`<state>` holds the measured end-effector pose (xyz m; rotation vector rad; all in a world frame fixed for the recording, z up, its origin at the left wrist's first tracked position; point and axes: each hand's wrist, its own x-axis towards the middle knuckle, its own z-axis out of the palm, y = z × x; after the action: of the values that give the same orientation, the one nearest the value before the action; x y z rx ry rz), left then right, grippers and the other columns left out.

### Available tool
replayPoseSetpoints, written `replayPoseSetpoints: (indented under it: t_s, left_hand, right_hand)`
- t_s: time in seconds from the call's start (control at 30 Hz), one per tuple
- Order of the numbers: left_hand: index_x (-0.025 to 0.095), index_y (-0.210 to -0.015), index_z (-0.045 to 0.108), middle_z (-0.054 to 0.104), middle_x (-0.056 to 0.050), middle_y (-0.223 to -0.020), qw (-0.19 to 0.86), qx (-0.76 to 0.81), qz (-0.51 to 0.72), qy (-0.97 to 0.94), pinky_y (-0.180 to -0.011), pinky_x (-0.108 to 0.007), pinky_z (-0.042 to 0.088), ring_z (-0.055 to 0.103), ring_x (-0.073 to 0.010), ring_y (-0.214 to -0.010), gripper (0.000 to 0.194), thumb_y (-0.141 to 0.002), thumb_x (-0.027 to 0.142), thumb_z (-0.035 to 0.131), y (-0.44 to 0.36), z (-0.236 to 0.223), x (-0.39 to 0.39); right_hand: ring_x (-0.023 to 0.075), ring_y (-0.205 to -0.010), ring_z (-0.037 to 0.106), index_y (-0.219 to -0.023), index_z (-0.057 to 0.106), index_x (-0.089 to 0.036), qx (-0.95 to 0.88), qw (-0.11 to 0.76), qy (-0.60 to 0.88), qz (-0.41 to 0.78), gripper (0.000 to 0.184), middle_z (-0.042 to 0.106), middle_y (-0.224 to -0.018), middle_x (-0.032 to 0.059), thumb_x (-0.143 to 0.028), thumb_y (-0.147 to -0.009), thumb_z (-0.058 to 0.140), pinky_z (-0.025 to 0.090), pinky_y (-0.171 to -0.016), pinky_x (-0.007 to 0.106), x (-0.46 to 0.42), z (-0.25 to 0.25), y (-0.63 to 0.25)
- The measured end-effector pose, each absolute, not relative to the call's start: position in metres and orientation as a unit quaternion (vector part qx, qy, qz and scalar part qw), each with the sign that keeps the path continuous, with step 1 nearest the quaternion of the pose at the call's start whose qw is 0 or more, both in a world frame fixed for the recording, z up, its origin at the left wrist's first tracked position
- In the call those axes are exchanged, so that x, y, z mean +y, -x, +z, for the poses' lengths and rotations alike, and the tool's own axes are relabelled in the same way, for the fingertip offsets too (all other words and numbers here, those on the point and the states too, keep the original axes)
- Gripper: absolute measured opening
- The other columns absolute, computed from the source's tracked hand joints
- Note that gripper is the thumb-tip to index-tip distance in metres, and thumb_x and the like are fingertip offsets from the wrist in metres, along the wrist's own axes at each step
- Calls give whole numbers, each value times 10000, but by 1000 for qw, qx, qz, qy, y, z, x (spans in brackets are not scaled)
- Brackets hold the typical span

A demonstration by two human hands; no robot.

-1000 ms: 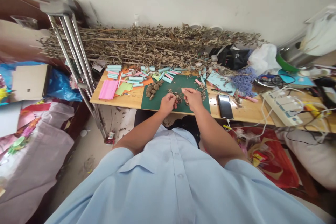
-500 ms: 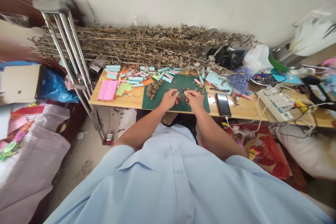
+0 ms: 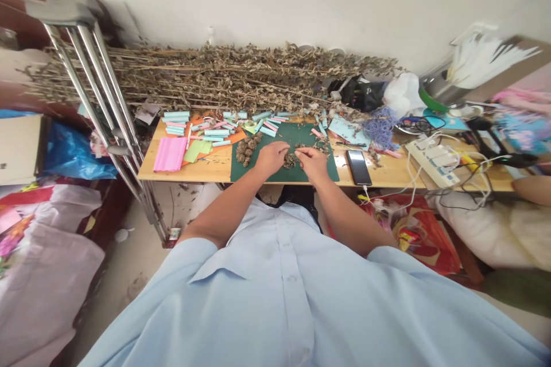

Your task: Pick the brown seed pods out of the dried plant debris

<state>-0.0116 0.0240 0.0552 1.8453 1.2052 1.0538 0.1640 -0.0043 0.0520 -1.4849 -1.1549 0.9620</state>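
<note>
Presently, from my remote position, I find the left hand and the right hand low over a green cutting mat, close together with the fingers curled inward. Between them, near the mat's middle, lies a small clump of dried plant bits. The fingers of both hands are nearly closed over it, but they hide the contact, so I cannot tell whether either hand truly has hold of anything. A cluster of dark, rounded seed heads sits on the mat, left of the hands. In my judgement, small, gentle pinches made directly over the mat would best suit such brittle material, keeping crumbs off the desk. Dried stalks lie in a long heap along the desk's back edge, with rolled blue paper tubes and pink paper in front of them. The clump's underside is hidden by the hands, and the individual bits are too small to identify from this head view. The shirt front blocks everything below the desk's near edge.
</note>
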Motion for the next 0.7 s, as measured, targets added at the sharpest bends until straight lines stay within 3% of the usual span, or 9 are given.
replayPoseSetpoints:
  t_s: [0.17,0.3,0.4,0.5,0.6,0.7]
  left_hand:
    - [184,-957,776,718,-29,-830,435,463,375,-675,-632,-242,466,592,-128,-596,218,-917,333,622,13,58,14]
    - [171,-750,726,639,-4,-639,441,453,365,-683,-621,-238,430,567,-125,-566,269,-922,332,596,19,54,12]
    - [167,-721,700,596,12,-574,460,452,375,-665,-607,-240,422,558,-118,-526,295,-932,327,571,23,48,12]
    - [146,-888,726,622,16,-619,491,457,392,-630,-586,-233,426,562,-110,-513,170,-895,273,613,25,42,12]
    - [132,-1186,677,699,-9,-805,532,438,426,-586,-573,-225,443,578,-95,-526,353,-854,254,669,25,38,12]
    - [148,-1223,673,714,-19,-851,541,411,452,-578,-583,-224,454,584,-91,-536,384,-874,310,664,26,38,12]
  right_hand:
    - [134,-509,511,-905,788,-208,-502,475,621,369,321,598,-559,-27,-477,-736,741,405,-510,265,-6,55,-154]
    - [131,-477,482,-933,789,-195,-481,474,628,387,372,570,-514,-34,-503,-731,741,377,-479,266,-7,58,-142]
    - [114,-443,438,-947,772,-178,-443,497,618,418,434,558,-506,-40,-538,-704,759,326,-433,258,-7,59,-135]
    - [110,-448,447,-924,761,-173,-428,498,621,429,471,587,-547,-26,-578,-685,760,295,-409,253,-6,57,-132]
    - [113,-441,436,-900,772,-179,-447,476,635,412,435,550,-497,-39,-566,-705,744,300,-417,252,-6,55,-131]
    - [116,-448,440,-875,783,-189,-473,458,644,389,379,538,-479,-41,-533,-721,738,328,-437,252,-8,54,-130]
